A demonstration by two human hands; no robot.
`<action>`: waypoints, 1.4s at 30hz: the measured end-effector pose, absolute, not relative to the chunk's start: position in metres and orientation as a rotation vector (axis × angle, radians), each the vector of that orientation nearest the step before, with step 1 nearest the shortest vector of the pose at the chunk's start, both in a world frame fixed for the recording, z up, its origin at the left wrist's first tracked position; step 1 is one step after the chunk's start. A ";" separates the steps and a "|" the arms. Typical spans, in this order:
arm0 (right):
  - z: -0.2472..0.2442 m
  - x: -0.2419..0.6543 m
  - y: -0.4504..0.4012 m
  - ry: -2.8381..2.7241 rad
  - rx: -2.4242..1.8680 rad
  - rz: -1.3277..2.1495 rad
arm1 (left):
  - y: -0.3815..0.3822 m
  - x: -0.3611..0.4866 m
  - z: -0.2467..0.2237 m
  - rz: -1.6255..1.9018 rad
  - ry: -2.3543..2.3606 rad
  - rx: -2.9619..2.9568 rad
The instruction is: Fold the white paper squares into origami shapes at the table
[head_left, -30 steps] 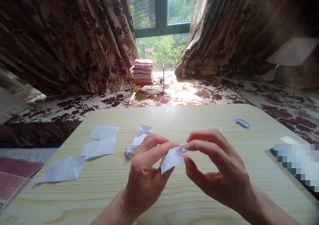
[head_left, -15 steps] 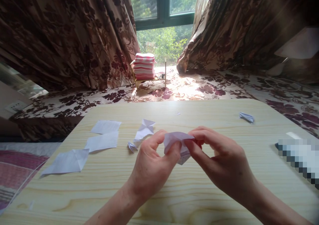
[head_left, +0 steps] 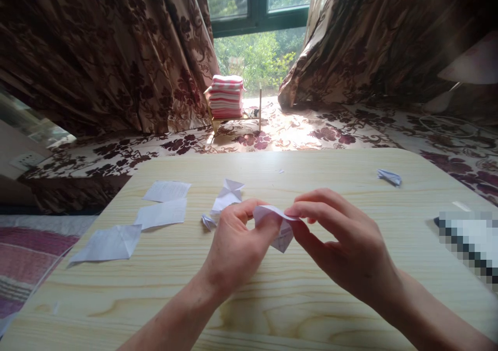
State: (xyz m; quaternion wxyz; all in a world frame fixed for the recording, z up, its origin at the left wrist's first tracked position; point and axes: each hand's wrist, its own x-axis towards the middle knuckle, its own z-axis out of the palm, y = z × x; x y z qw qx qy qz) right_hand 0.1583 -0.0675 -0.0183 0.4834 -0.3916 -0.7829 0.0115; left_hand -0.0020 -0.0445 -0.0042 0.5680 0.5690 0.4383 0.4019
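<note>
A small white sheet of paper (head_left: pixel 283 241), partly folded, is held above the table between both hands. My left hand (head_left: pixel 241 242) pinches its left part, the thumb lying over the near face. At the paper's right corner, my right hand (head_left: pixel 342 242) has thumb and index finger closed on the edge, the other fingers curled loosely behind. The lower point of the paper hangs down between the hands. Beyond my left hand lie a creased paper piece (head_left: pixel 227 198) and a small folded paper bit (head_left: pixel 208 222).
Paper sheets (head_left: pixel 161 213) and a creased sheet (head_left: pixel 109 244) lie on the left of the wooden table (head_left: pixel 194 314). A folded paper piece (head_left: pixel 389 177) is at the far right, a blurred-out dark-edged object (head_left: pixel 467 242) nearer. Behind stands a small rack with folded striped cloths (head_left: pixel 226 97).
My right hand's fingers have shifted along the paper's right edge and opened a little. The held paper is tilted flatter at its top. The whole view has moved slightly.
</note>
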 end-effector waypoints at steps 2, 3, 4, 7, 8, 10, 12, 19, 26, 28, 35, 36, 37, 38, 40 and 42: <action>-0.017 0.158 -0.068 -1.941 -0.919 0.016 | -0.044 -0.002 -0.004 0.944 1.027 1.286; -0.016 0.158 -0.069 -1.941 -0.911 0.030 | -0.044 -0.002 -0.004 0.948 1.020 1.267; -0.015 0.158 -0.069 -1.929 -0.912 0.062 | -0.044 -0.002 -0.004 0.955 1.013 1.257; -0.012 0.156 -0.070 -1.854 -0.967 0.246 | -0.044 -0.002 -0.004 0.972 0.985 1.295; -0.011 0.155 -0.070 -1.825 -0.991 0.311 | -0.044 -0.003 -0.003 0.973 0.966 1.315; -0.011 0.155 -0.069 -1.774 -1.037 0.391 | -0.044 -0.003 -0.003 0.978 0.928 1.351; -0.011 0.155 -0.068 -1.745 -1.089 0.413 | -0.044 -0.003 -0.003 0.987 0.910 1.386; -0.015 0.161 -0.067 -1.821 -1.194 0.415 | -0.042 -0.005 -0.007 0.957 0.993 1.497; -0.011 0.156 -0.067 -1.615 -1.294 0.902 | -0.041 -0.005 -0.012 1.044 1.043 1.512; -0.011 0.157 -0.066 -1.526 -1.294 1.053 | -0.042 -0.004 -0.010 1.045 1.032 1.539; -0.015 0.161 -0.063 -1.294 -1.351 1.209 | -0.043 -0.008 -0.006 1.288 1.187 1.565; -0.015 0.161 -0.063 -1.286 -1.362 1.204 | -0.042 -0.008 -0.006 1.323 1.193 1.594; -0.015 0.161 -0.063 -1.280 -1.369 1.197 | -0.042 -0.008 -0.006 1.348 1.187 1.630; -0.014 0.161 -0.063 -1.277 -1.377 1.189 | -0.042 -0.007 -0.006 1.368 1.171 1.663; -0.014 0.160 -0.062 -1.278 -1.387 1.171 | -0.042 -0.005 -0.006 1.389 1.144 1.713; -0.013 0.161 -0.062 -1.286 -1.391 1.157 | -0.043 -0.003 -0.006 1.406 1.135 1.745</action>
